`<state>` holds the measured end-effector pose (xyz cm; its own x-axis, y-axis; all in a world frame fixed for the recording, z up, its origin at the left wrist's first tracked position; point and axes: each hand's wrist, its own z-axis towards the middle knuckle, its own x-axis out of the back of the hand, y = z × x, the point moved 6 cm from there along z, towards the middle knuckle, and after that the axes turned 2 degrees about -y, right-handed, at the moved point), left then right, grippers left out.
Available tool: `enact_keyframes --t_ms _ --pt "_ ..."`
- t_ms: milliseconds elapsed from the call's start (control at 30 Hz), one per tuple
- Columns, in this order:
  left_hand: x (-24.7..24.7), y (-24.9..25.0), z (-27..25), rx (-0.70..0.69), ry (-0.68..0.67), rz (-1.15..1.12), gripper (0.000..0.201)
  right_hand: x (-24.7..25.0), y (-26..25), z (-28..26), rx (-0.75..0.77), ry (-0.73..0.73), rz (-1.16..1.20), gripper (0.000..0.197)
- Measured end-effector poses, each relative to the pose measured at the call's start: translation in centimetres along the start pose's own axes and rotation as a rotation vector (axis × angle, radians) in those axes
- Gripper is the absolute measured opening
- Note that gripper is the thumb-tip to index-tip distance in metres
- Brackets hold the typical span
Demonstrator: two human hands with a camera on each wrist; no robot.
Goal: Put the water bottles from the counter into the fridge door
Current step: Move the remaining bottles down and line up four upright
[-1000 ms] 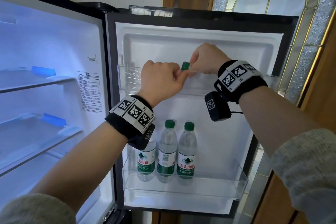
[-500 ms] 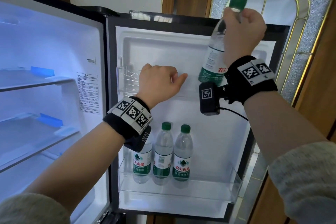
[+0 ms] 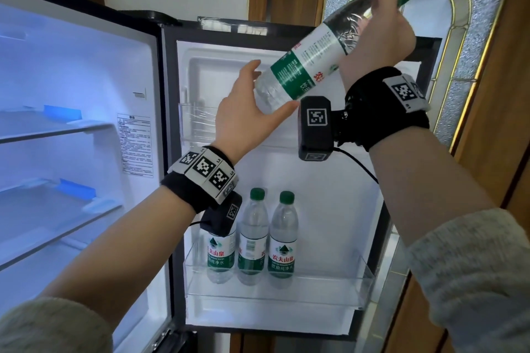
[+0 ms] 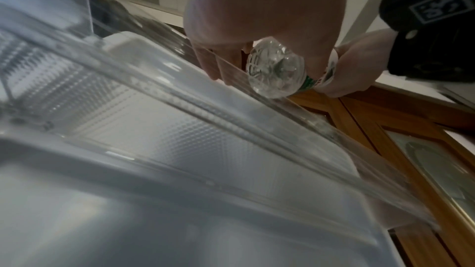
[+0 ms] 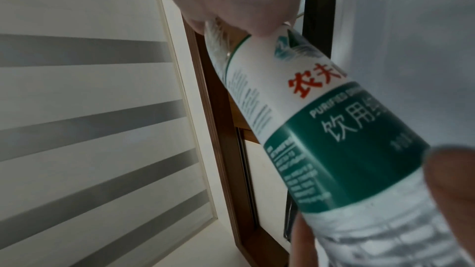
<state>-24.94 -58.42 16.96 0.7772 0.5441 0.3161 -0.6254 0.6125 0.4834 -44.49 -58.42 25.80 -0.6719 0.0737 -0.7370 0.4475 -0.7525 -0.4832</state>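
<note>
With the right hand (image 3: 375, 37) clamped round the neck of the tilted water bottle (image 3: 301, 66), held above the upper door shelf (image 3: 195, 123), and the left hand (image 3: 243, 120) spread under its base, I'd stand it upright first, then lower it base-first into that shelf.

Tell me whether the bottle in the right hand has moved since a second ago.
Yes. The water bottle has risen from the upper door shelf and now tilts above it, cap up-right, in the right hand.
</note>
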Motion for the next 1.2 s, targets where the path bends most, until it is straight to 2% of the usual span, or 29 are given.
enact_keyframes --t_ms 133,200,267,433,567,700,800,867,1000,1133,1200 --pt "0.4 1.9 -0.6 -0.087 0.027 -0.008 0.08 -0.2 0.5 0.0 -0.092 -0.14 -0.039 0.03" --pt "0.3 2.7 -1.5 -0.128 0.03 -0.031 0.074 -0.4 0.7 -0.4 -0.135 -0.284 -0.012 0.022" --pt "0.1 3.0 -2.7 -0.139 0.042 -0.066 0.072 -0.2 0.7 -0.7 -0.174 -0.336 0.026 0.015" --pt "-1.3 1.7 -6.8 -0.053 0.016 -0.27 0.071 0.3 1.2 -1.5 -0.263 -0.489 0.08 0.012" --pt "-3.6 -0.4 -10.6 0.022 -0.131 -0.456 0.075 2.1 2.2 -3.7 -0.271 -0.622 -0.024 0.003" --pt "-7.0 -2.4 -14.2 0.143 -0.278 -0.551 0.078 4.0 3.6 -6.5 -0.232 -0.752 -0.241 0.007" --pt "-9.3 -3.6 -15.8 0.173 -0.356 -0.609 0.073 5.0 5.4 -8.7 -0.199 -0.905 -0.418 0.009" --pt "-10.8 -4.5 -16.7 0.198 -0.429 -0.659 0.075 5.7 6.5 -9.9 -0.123 -0.978 -0.527 0.011" --pt "-13.2 -6.6 -18.0 0.317 -0.527 -0.65 0.08 8.2 8.3 -10.4 -0.009 -0.99 -0.768 0.012" --pt "-15.8 -8.5 -19.1 0.399 -0.629 -0.546 0.066 11.0 9.6 -10.6 0.088 -1.058 -1.07 0.019" --pt "-16.8 -8.8 -19.6 0.422 -0.64 -0.502 0.062 12.3 10.2 -10.5 0.142 -1.067 -1.131 0.021"
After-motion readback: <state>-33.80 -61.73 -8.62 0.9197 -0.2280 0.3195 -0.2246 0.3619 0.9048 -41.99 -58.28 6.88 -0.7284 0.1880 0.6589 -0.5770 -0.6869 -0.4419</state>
